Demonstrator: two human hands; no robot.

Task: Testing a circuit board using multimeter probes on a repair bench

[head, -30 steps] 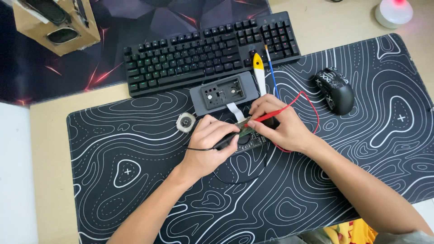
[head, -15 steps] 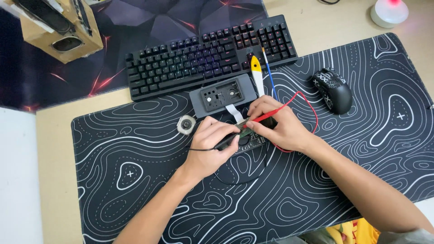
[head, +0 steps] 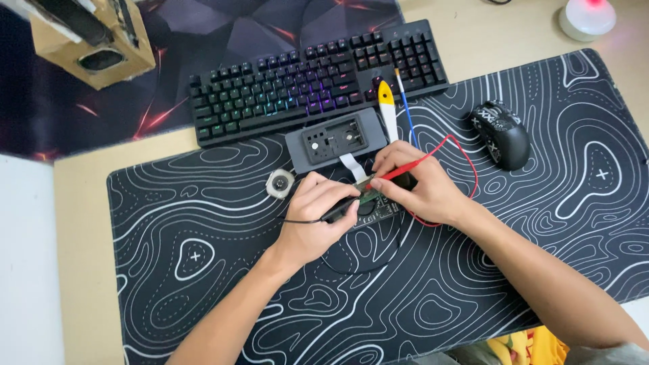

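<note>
My left hand (head: 316, 217) grips a black test probe (head: 338, 211) whose thin black lead loops down over the mat. My right hand (head: 416, 190) holds a red test probe (head: 399, 171) with a red lead (head: 466, 169) arcing to the right. Both probe tips meet on a small green circuit board (head: 370, 195) lying between the hands. A white ribbon cable (head: 353, 166) runs from the board up to a grey open device casing (head: 332, 140). The hands hide most of the board.
A black desk mat with white contour lines (head: 203, 203) covers the desk. A backlit keyboard (head: 297, 84), a black mouse (head: 503, 134), a yellow-handled tool (head: 387, 108), a blue pen (head: 405, 108), a small round part (head: 280, 182), a cardboard box (head: 94, 40) and a white lamp (head: 587, 17) lie around.
The view has shifted slightly. Both hands stay on the board with their probes, barely moved.
</note>
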